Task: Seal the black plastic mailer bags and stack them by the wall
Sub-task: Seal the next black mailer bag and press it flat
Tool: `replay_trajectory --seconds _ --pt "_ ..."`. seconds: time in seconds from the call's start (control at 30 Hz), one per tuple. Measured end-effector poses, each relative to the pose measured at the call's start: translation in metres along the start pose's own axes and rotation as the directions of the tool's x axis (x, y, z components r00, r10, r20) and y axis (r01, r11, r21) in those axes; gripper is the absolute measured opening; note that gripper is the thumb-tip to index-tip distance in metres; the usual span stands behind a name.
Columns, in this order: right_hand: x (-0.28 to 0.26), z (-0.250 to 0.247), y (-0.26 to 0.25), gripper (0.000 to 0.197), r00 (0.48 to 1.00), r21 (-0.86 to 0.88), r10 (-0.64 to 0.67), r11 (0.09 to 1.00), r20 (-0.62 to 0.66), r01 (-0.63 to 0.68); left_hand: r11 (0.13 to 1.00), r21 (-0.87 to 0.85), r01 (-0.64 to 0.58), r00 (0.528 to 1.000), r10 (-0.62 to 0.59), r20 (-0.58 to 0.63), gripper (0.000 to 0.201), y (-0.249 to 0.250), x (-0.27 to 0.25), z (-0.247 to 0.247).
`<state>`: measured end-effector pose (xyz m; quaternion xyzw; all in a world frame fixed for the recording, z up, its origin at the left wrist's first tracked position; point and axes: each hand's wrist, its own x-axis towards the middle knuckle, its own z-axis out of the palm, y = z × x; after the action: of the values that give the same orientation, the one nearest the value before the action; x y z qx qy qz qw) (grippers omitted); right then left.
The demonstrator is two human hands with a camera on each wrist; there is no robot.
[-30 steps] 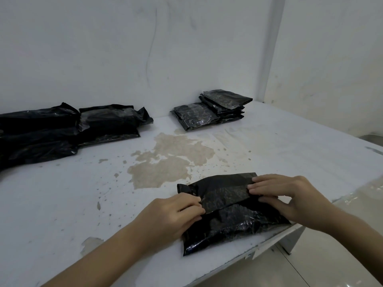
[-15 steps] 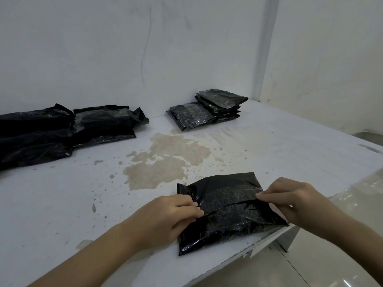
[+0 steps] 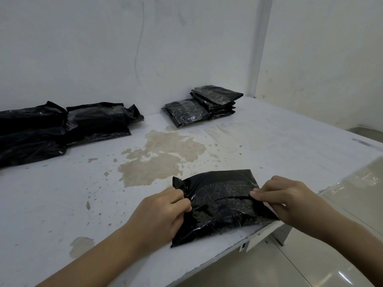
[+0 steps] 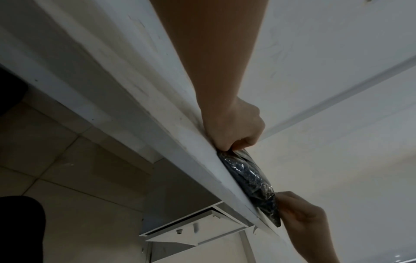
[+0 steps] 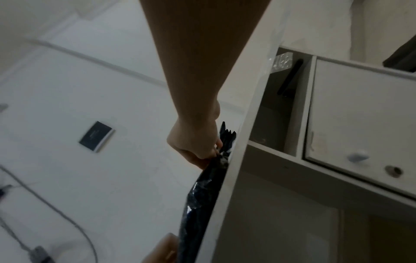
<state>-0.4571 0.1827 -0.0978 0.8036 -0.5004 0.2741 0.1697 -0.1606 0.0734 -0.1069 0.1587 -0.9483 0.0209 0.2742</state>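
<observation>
A black plastic mailer bag (image 3: 223,206) lies at the near edge of the white table (image 3: 269,146), its flap folded down across the body. My left hand (image 3: 176,206) pinches the flap's left end with curled fingers. At the flap's right end my right hand (image 3: 263,195) pinches the edge with its fingertips. In the left wrist view the left hand (image 4: 234,135) grips the bag (image 4: 249,174) at the table edge. The right wrist view shows the right hand (image 5: 198,149) holding the bag's (image 5: 202,195) end.
A stack of flat black bags (image 3: 205,106) sits against the back wall near the corner. A pile of bulkier black bags (image 3: 62,125) lies at the back left. A brown stain (image 3: 161,158) marks the table's middle. Tiled floor (image 3: 310,255) lies to the right.
The flap has been folded further down over the bag. My right hand slid from the flap's middle to its right end. The left hand stays at the left end.
</observation>
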Motion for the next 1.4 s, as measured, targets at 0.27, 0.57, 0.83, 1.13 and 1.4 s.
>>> replay_trajectory --seconds 0.27,0.57,0.83,1.13,1.4 --pt "0.006 0.005 -0.021 0.021 0.983 -0.079 0.099 0.991 -0.153 -0.112 0.992 -0.019 0.123 0.992 -0.122 0.029 0.015 0.003 -0.002 0.000" --pt "0.005 0.009 -0.025 0.012 0.974 -0.098 0.127 0.984 -0.187 -0.148 0.997 0.070 -0.010 0.999 0.012 -0.032 0.044 0.001 0.004 -0.010" --pt "0.004 0.013 -0.026 0.018 0.949 -0.118 0.212 0.963 -0.232 -0.243 0.980 0.158 -0.119 0.990 0.129 -0.059 0.030 0.006 0.008 -0.005" --pt "0.024 -0.023 -0.034 0.025 0.787 0.176 0.559 0.774 0.262 -0.608 0.849 -0.250 0.465 0.875 -0.398 0.277 0.048 0.015 0.030 -0.023" --pt "0.060 0.016 -0.068 0.039 0.540 -0.237 0.781 0.615 0.313 -0.752 0.776 0.245 0.582 0.752 -0.628 0.200 0.041 0.041 0.053 0.012"
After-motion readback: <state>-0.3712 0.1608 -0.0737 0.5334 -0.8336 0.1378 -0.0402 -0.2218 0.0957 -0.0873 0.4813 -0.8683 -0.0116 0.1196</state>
